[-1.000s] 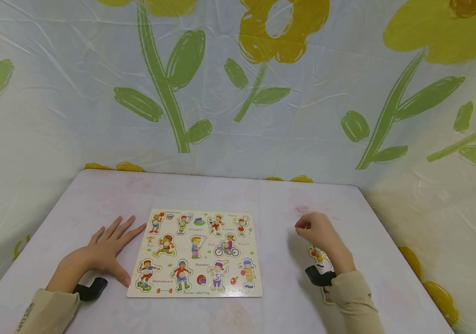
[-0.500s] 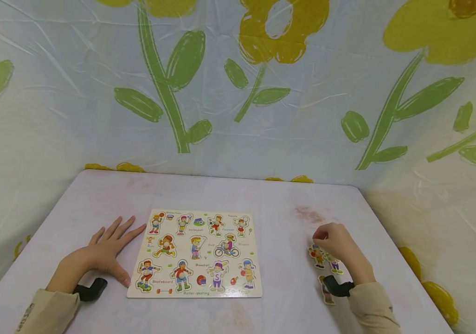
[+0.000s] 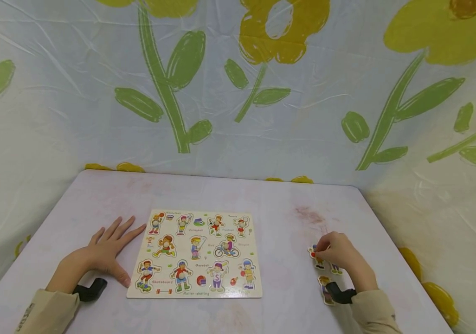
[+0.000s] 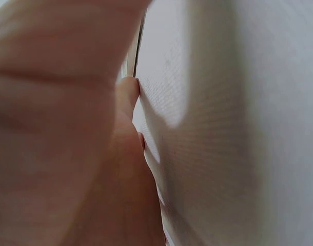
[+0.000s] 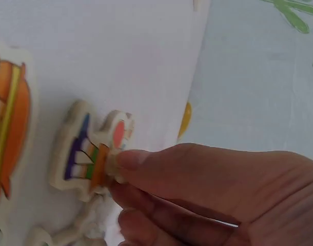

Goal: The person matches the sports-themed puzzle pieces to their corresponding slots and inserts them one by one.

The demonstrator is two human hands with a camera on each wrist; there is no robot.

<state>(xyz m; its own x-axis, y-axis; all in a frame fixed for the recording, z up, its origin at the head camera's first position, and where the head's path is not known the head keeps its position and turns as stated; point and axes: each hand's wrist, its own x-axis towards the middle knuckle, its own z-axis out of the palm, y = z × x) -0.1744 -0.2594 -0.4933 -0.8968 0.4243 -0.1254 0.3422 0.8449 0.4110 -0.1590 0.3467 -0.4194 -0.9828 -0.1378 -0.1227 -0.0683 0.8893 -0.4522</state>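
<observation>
My left hand [image 3: 102,253] rests with fingers spread on the table, its thumb and index fingertip right at the left edge of a wooden puzzle board [image 3: 244,253] with cartoon sports figures. In the left wrist view, the palm and fingers [image 4: 128,97] fill the left side. To the right of the board, my right hand [image 3: 342,255] pinches the small round knob of a cut-out puzzle piece [image 5: 92,159], a figure with a red ball, between thumb and finger. A second figure piece [image 3: 336,269] lies partly hidden under this hand. A third piece [image 3: 325,292] lies nearer the front.
The pale table [image 3: 288,306] has a reddish stain [image 3: 310,214] behind the right hand. A flower-printed sheet [image 3: 305,116] hangs around the back and sides. Black wrist-camera mounts [image 3: 90,290] stick out at both wrists.
My right hand has moved right and toward the front, down onto the ball-figure piece, and now pinches its knob. The left hand and the board have stayed still.
</observation>
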